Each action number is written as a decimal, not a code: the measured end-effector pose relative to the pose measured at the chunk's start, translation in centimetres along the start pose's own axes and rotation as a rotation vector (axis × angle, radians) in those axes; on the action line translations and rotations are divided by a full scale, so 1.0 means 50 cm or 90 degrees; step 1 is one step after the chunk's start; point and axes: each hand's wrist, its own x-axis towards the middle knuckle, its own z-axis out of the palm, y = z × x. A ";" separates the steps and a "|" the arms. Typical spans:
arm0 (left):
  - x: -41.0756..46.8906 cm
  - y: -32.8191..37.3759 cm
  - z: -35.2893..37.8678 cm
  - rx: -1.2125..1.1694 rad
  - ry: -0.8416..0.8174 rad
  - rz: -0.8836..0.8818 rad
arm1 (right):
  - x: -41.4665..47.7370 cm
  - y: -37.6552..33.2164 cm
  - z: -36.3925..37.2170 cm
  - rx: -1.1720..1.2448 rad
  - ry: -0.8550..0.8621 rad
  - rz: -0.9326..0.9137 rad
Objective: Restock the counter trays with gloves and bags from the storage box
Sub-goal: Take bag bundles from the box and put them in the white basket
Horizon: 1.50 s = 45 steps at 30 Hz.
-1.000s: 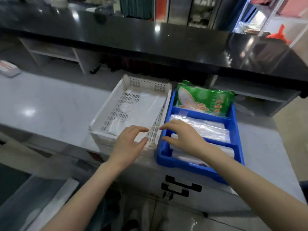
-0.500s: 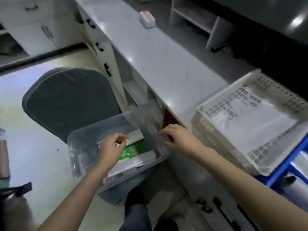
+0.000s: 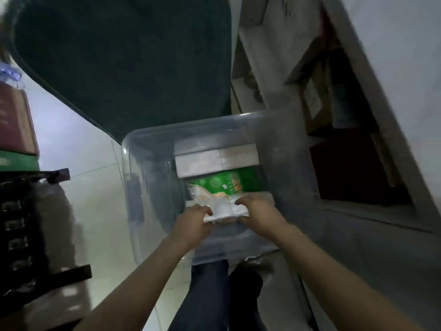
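Note:
A clear plastic storage box (image 3: 148, 192) sits low in front of me on a dark chair. Inside lie a grey-white flat pack (image 3: 214, 158) at the far side, a green printed packet (image 3: 224, 185) in the middle, and a white pack (image 3: 225, 210) nearest me. My left hand (image 3: 193, 224) grips the white pack's left end. My right hand (image 3: 257, 213) holds its right end, fingers curled over the top edge. The counter trays are out of view.
A dark cushioned chair (image 3: 124, 65) fills the upper middle. Open counter shelving (image 3: 346, 130) with dark red boxes stands at right. Stacked red and green boxes (image 3: 14, 130) and a black strapped item (image 3: 28, 235) are at left. My legs (image 3: 210, 295) are below the box.
My view has swung from the counter trays down to the storage box. Both hands left the trays, reached into the box and closed on the white pack.

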 end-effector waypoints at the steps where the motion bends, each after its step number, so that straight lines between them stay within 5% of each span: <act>1: 0.028 -0.010 0.014 0.031 -0.009 0.007 | 0.027 0.007 0.023 0.002 -0.018 0.021; 11: 0.195 -0.071 0.139 0.295 -0.006 0.067 | 0.190 0.078 0.168 -0.171 -0.091 0.004; 18: 0.222 -0.099 0.084 0.191 -0.054 0.107 | 0.227 0.090 0.171 -0.171 -0.068 -0.047; 25: 0.281 -0.101 -0.024 0.121 0.123 0.170 | 0.265 0.094 0.105 -0.087 -0.038 -0.021; 29: 0.340 -0.093 -0.064 0.129 0.235 0.101 | 0.289 0.096 0.074 -0.132 0.034 -0.060; 38: 0.401 -0.105 -0.041 0.187 0.153 -0.025 | 0.371 0.094 0.033 -0.130 0.101 -0.096; 45: 0.398 -0.120 -0.039 0.109 0.108 -0.030 | 0.408 0.091 0.012 -0.197 0.032 -0.100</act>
